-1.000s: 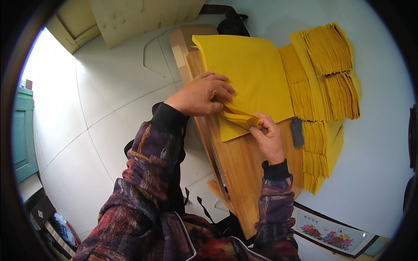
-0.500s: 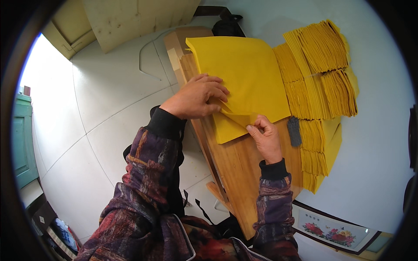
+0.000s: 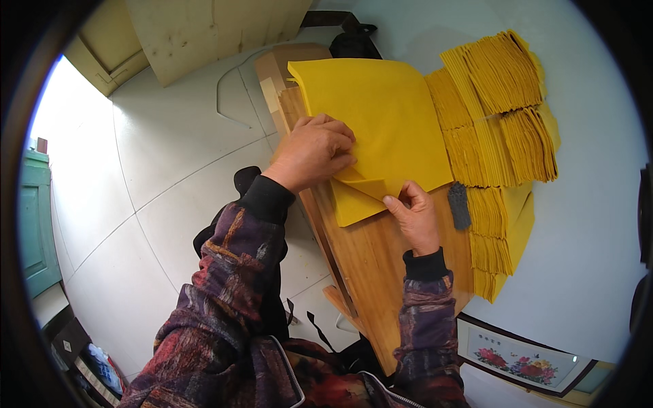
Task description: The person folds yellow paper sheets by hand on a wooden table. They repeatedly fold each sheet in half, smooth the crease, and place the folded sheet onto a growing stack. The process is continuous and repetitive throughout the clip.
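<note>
A thick stack of flat yellow cloth sheets [image 3: 381, 115] lies on the wooden table, and the near corner of its top sheet is turned up. My right hand [image 3: 416, 219] pinches that folded corner between thumb and fingers at the stack's near edge. On the left part of the stack rests my left hand [image 3: 314, 151], its fingers curled together on the sheet beside the fold; its fingertips are partly hidden. Below the fold, more of the yellow layers show.
Several bundles of folded yellow cloth [image 3: 500, 78] stand along the right, against the pale wall. A dark grey cloth piece [image 3: 460, 206] lies by them. The wooden table [image 3: 381, 285] extends toward me, with tiled floor [image 3: 183, 190] to its left.
My left hand has curled its fingers more closely and turned slightly over the sheet. The folded flap lies flatter; my right hand keeps its pinch in almost the same place.
</note>
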### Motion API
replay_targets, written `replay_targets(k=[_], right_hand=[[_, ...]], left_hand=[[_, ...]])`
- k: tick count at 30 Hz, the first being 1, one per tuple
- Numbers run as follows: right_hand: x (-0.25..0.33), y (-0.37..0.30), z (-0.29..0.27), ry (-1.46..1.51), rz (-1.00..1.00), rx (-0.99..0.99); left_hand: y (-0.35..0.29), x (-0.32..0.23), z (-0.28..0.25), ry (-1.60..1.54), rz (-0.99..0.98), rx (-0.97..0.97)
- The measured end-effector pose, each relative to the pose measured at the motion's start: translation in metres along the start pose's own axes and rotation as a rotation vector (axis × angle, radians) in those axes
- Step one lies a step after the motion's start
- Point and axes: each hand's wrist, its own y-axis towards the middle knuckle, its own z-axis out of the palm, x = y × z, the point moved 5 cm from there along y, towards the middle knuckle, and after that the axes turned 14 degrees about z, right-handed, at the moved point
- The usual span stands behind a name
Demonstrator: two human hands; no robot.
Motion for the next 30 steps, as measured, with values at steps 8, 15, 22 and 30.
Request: replay_targets(k=[8,15,22,30], right_hand=[[-0.003,-0.005,0.002,0.068,-0.255,-0.172],[-0.006,-0.008,0.003,-0.193,-0.285,-0.150],[-0.004,0.000,0.000,-0.094,-0.246,-0.062],[-0.003,0.012,-0.009,-0.033,-0.090,-0.038]], left_hand=[[0.008,-0.001,0.007,0.053,-0.134,-0.088],[0.010,0.002,0.009,0.090,-0.121,-0.102],[0.007,0.006,0.004,-0.008,-0.083,-0.050],[0.007,0.009,-0.003,-0.117,-0.031,0.039]])
